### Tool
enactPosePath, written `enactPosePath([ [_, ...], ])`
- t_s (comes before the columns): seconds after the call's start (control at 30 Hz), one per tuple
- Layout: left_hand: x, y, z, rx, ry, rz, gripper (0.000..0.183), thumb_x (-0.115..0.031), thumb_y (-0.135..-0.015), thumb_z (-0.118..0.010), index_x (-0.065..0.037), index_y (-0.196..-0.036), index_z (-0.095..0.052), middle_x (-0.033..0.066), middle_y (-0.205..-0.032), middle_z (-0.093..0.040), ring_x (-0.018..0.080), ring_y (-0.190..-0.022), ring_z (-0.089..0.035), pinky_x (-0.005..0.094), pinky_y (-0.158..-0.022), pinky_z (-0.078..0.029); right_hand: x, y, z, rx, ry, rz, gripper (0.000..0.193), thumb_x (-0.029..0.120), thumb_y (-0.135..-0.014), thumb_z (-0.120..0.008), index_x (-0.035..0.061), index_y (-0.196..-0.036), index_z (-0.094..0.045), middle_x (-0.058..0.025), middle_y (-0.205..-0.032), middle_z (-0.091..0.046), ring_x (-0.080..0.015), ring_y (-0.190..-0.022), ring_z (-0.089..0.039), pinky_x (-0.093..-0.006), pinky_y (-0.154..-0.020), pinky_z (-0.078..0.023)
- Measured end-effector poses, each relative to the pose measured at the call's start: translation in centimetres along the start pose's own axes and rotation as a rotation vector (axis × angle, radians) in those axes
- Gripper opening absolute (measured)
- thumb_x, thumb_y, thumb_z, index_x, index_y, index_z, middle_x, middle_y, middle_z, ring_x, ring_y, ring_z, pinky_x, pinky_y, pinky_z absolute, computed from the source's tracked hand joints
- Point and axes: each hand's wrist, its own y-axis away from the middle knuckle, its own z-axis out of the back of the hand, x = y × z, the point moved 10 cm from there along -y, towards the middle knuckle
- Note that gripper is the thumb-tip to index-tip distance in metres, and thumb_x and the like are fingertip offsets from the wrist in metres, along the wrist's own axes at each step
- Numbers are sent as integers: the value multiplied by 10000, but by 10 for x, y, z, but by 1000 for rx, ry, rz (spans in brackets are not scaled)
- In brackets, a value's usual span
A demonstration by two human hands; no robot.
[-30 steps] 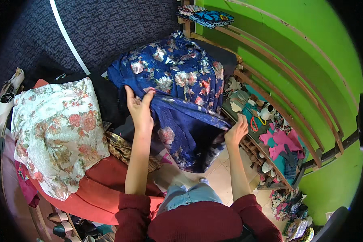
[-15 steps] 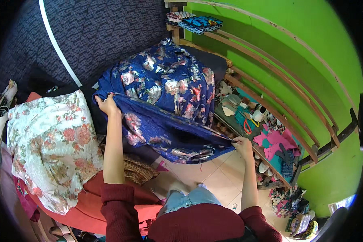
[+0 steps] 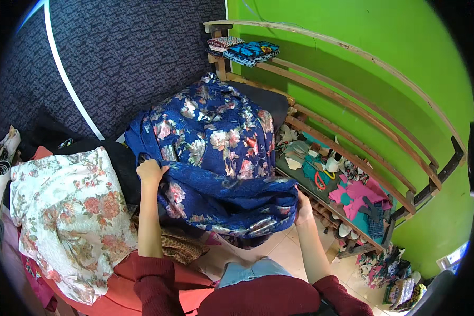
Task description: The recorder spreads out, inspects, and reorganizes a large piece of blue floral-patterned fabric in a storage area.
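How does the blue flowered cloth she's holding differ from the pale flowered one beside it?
The blue cloth is deep blue with a sheen; the pale cloth is cream with pink roses. The blue one is gripped by the left hand and right hand; the pale one lies untouched. Both are floral.

Maroon pushed-up sleeves, light jeans

Bright, even light is filling the scene, making the green wall [image 3: 353,105] glow and leaving soft shadows under the wooden shelves [image 3: 353,158]. Fisheye distortion is bending straight edges, and a black vignette is ringing the sharp centre.
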Motion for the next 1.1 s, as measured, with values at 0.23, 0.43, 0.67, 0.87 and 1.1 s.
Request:
enactPosePath([
  [0.23, -167, 192, 93, 422, 1005, -613, 389, -401, -757, -628, -23, -845, -663, 160, -743, -638, 292, -704, -622, 357, -670, -470, -11, 18, -50, 125, 204, 47, 440, 299, -914, -450, -4, -1231, -420, -129, -1170, -535, -216, -1044, -540, -357, -909, -431],
  [0.43, -177, 225, 50, 244, 1397, -385, 307, -262, -857, -552, 30, -776, -601, 158, -600, -574, 238, -528, -578, 325, -526, -438, -22, 50, -92, 378, 736, 157, 254, 104, -820, -631, -1, -1045, -578, 20, -877, -575, -50, -765, -503, -193, -650, -419],
  [0.67, -92, 232, 73, 134, 1330, -234, 269, -179, -816, -601, 48, -678, -556, 60, -512, -486, 68, -491, -444, 265, -447, -346, -34, 65, -68, 172, 1022, 251, 242, 142, -685, -765, 16, -611, -572, 46, -629, -504, -17, -564, -396, -218, -475, -332],
  [0.87, -32, 290, 119, -108, 1635, 25, 282, -183, -756, -686, 19, -614, -549, -35, -576, -502, 30, -519, -424, 192, -461, -323, -62, 118, -120, 612, 1241, 657, 288, 152, -591, -800, 44, -795, -628, -48, -676, -548, -152, -600, -488, -278, -532, -378],
  [1.1, -52, 365, 182, -540, 1565, 23, 445, -373, -735, -706, 31, -628, -552, -7, -608, -511, 46, -558, -426, 205, -493, -324, -112, 134, -70, 580, 1277, 685, 337, 134, -590, -749, 87, -898, -622, -67, -853, -496, -254, -811, -478, -356, -694, -377],
])
